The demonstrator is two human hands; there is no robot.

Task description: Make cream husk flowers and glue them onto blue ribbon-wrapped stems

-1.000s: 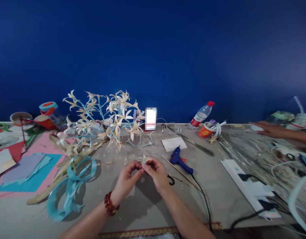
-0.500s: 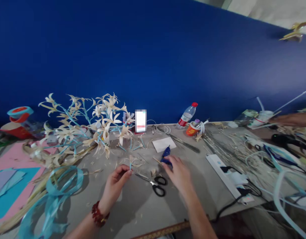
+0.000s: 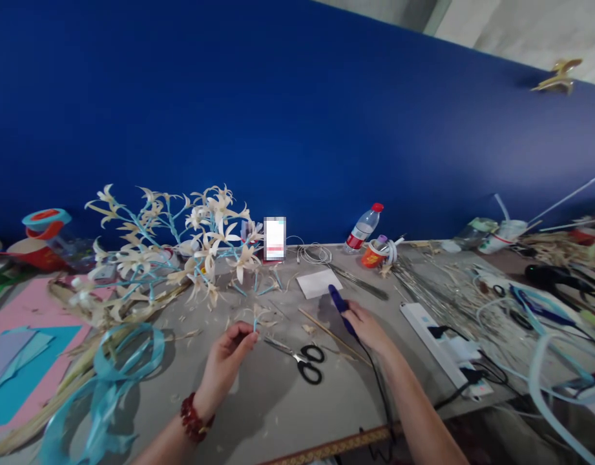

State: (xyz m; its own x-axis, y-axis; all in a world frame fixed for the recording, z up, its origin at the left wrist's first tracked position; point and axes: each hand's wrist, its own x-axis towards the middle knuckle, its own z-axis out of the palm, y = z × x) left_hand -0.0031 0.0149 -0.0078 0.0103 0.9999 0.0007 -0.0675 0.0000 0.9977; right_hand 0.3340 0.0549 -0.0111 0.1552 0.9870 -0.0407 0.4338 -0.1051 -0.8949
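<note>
My left hand, wearing a red bead bracelet, pinches the blue-wrapped stem of a small pale flower between thumb and fingers. In my right hand is a blue corded glue gun, raised over the table with its front end near a white card. Its black cord runs down past the table's front edge. Scissors with black handles lie between my hands. Beside them rests a thin wooden stick.
Pale flowers on blue stems stand at the back left, near a coil of blue ribbon. A bottle and an orange cup are at the back. To the right lies a power strip with plugs.
My right hand has lifted the glue gun off the table and shifted right, uncovering the wooden stick. My left hand still holds the flower. The other person's hand at far right has gone from view.
</note>
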